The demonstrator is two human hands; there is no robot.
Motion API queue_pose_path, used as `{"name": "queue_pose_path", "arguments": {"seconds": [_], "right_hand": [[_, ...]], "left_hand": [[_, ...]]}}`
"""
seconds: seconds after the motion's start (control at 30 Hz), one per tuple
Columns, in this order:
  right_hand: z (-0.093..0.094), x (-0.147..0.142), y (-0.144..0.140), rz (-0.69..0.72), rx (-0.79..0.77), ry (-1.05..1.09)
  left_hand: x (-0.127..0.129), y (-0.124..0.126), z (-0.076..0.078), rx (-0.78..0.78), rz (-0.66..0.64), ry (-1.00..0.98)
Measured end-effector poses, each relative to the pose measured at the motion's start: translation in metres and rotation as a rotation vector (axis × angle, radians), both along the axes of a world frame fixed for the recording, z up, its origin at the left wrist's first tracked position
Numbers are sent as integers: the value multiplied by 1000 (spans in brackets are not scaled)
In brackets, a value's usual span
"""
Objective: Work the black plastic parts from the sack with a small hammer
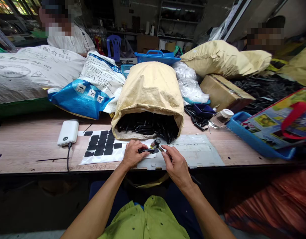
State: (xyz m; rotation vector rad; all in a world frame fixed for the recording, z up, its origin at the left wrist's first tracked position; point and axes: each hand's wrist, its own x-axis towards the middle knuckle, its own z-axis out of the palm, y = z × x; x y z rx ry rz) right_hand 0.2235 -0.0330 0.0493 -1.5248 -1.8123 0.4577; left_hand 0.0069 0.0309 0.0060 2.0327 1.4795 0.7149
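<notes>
At the bench's front, my left hand (133, 154) grips a slim black handle-like piece (146, 150), which lies level and points right. My right hand (177, 165) has its fingers closed round the thin shaft of what looks like a small hammer (155, 143); its dark, partly brassy head is just above the black piece's right end. Whether head and piece touch, I cannot tell. Beneath both hands lies a grey-white board (190, 156). A white sheet with rounded black pads (101, 145) is left of my left hand. Beyond my hands, a tan woven sack (153, 86) opens toward me, full of similar black pieces (148, 124).
A white power bank (68, 132) with a cable stands at left. Behind it is a blue-and-white sack (93, 86). On the right are a clear jar (221, 118), a blue tray (262, 144) and a cardboard box (222, 93). Two people (65, 41) are across the bench.
</notes>
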Motion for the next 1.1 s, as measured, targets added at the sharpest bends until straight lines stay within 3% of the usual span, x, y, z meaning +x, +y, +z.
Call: {"name": "queue_pose_path", "arguments": {"seconds": [0.2, 0.4, 0.53, 0.73, 0.83, 0.97, 1.1], "right_hand": [[-4, -13, -2, 23, 6, -140], [-9, -22, -6, 24, 129, -235], [-12, -21, -6, 58, 110, -389], [-11, -11, -7, -26, 169, -345], [-15, -8, -8, -2, 152, -359], [-17, 7, -9, -41, 172, -278], [-17, 54, -1, 18, 242, -259]], "left_hand": [[-1, 2, -3, -8, -7, 27], [-1, 2, -2, -10, -27, 22], [0, 1, -1, -21, -8, 13], [2, 0, 1, -28, -2, 11], [2, 0, 1, -24, 5, 6], [3, 0, 2, -24, 9, 4], [4, -1, 2, -15, 10, 17]]}}
